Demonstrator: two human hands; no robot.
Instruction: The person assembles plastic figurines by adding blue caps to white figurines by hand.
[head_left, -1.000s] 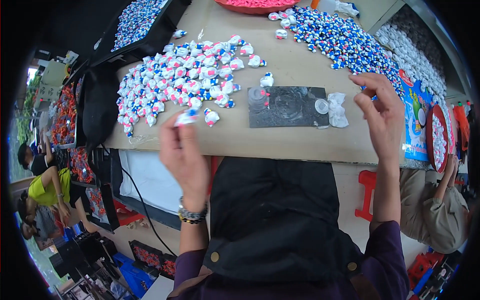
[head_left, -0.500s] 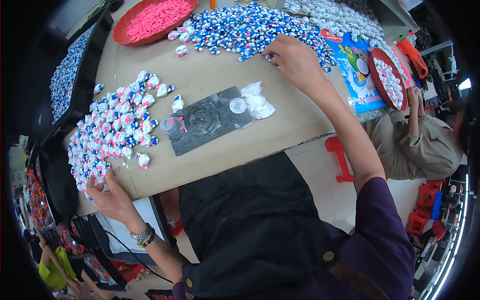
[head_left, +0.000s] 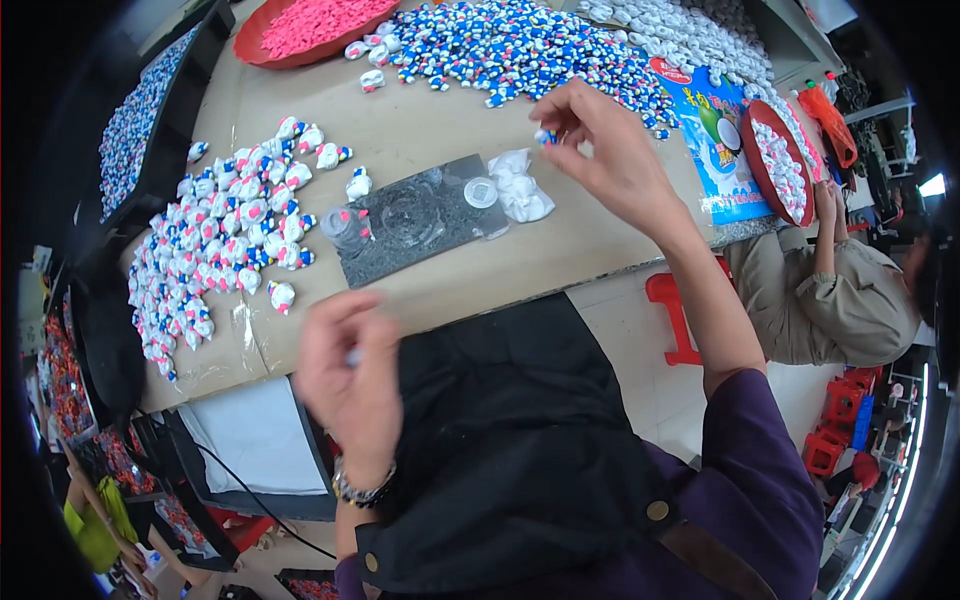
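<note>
A heap of finished white, blue and pink figurines (head_left: 225,250) lies at the worktop's (head_left: 450,130) left. The left hand (head_left: 345,385) hovers at the near edge, fingers curled; what they hold I cannot tell. Centre sits a dark mould plate (head_left: 420,215). The right hand (head_left: 605,150) pinches a small blue piece (head_left: 543,136) beside the big unsorted pile (head_left: 520,45); much seems left.

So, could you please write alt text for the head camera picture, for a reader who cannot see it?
The right hand pinches a small blue and white piece above a brown table, while the left hand is raised near the black apron. Heaps of small blue, white and pink pieces surround a dark tray.
</note>
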